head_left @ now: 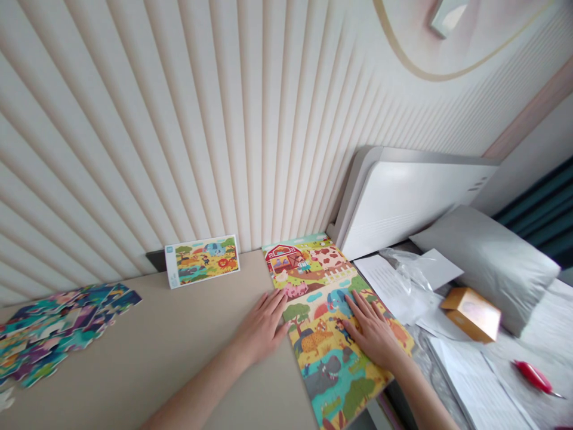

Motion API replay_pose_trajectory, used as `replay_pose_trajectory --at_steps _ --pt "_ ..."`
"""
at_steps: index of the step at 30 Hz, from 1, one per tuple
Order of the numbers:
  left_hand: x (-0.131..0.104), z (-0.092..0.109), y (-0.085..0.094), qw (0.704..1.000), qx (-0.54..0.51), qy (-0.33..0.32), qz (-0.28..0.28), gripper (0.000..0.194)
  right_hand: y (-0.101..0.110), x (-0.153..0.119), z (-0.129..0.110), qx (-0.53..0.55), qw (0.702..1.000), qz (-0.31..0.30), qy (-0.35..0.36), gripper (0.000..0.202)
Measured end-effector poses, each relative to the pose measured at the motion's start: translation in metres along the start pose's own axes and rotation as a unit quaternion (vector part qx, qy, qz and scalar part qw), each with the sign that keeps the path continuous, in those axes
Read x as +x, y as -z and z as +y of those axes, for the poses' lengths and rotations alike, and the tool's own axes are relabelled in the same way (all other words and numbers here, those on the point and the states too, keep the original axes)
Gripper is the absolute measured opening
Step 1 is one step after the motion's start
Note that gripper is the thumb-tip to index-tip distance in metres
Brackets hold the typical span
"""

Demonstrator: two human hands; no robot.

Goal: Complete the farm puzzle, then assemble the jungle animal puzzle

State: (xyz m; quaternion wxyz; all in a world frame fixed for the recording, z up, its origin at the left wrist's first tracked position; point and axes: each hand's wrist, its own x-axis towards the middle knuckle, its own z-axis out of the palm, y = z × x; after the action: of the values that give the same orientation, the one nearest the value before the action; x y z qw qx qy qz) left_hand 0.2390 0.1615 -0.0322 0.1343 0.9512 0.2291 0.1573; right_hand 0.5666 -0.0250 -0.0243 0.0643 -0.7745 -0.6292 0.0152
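Two assembled jigsaw puzzles lie end to end on the table. The nearer safari puzzle (pixel 317 370) shows a hippo, a leopard and an elephant; behind it the farm puzzle (pixel 322 257) shows a barn and a cow, close to the wall. My left hand (pixel 265 325) lies with fingers stretched out at the puzzles' left edge, its fingertips near the pink pig. My right hand (pixel 373 334) rests flat on the right part of the safari puzzle, fingers spread over the elephant's side. Neither hand holds anything. A picture card (pixel 203 261) with the same safari scene leans against the wall.
Loose jigsaw pieces (pixel 58 331) are heaped on the beige table (pixel 179 352) at the left. Beyond the table's right edge is a bed with a white headboard (pixel 412 191), a grey pillow (pixel 487 257), papers (pixel 478 382), an orange box (pixel 472 313) and a red penknife-like tool (pixel 533 376).
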Motion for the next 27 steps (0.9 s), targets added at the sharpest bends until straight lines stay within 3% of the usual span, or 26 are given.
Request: replay_pose_trajectory --at_steps 8,17,27 --pt "0.0 -0.001 -0.002 1.0 0.008 -0.004 0.017 0.067 0.003 -0.001 -0.002 0.003 1.0 -0.001 -0.003 0.073" --pt "0.001 0.001 0.001 1.0 0.009 -0.009 0.028 0.06 0.003 0.003 -0.031 0.017 1.0 -0.014 0.007 0.073" --pt "0.003 0.006 0.009 0.999 0.018 -0.012 0.037 0.051 0.0 0.004 -0.029 0.007 1.0 -0.003 0.008 0.072"
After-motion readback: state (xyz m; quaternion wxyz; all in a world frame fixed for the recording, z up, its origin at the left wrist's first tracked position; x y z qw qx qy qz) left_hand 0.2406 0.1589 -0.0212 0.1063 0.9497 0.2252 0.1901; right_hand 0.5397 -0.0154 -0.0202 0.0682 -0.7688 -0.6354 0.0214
